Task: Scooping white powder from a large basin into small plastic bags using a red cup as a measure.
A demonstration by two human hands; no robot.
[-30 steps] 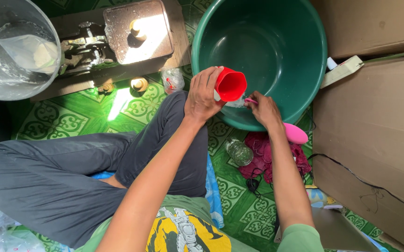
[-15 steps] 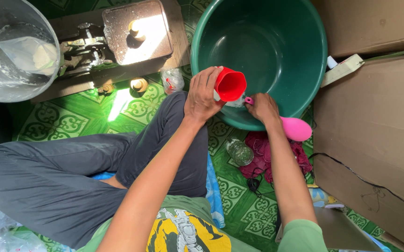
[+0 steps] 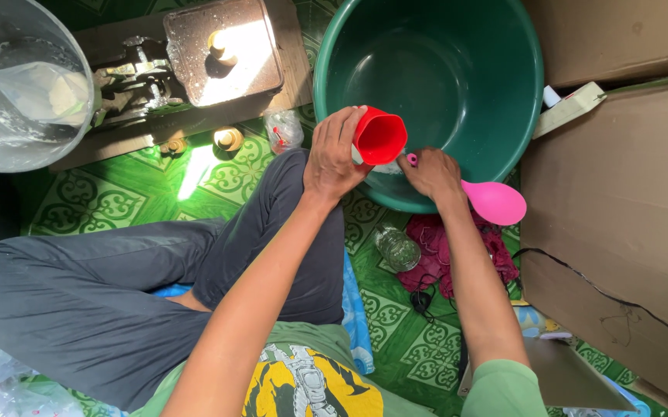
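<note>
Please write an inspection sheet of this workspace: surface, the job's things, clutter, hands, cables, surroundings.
Surface: green patterned floor mat.
Job's things: red cup, pink spoon, green basin.
Clutter: small plastic bottle, maroon cloth, small plastic bag.
Hands: left hand holds the red cup at the basin rim; right hand grips the pink spoon's handle.
Cables: black cord on the mat.
Surroundings: cardboard boxes, clear bucket, wooden board.

Pink spoon (image 3: pixel 495 201) handle mostly hidden inside right hand (image 3: pixel 430 171). Red funnel (image 3: pixel 379 136) spout behind left hand (image 3: pixel 334 158). Green basin (image 3: pixel 427 77) top rim cut off.
</note>
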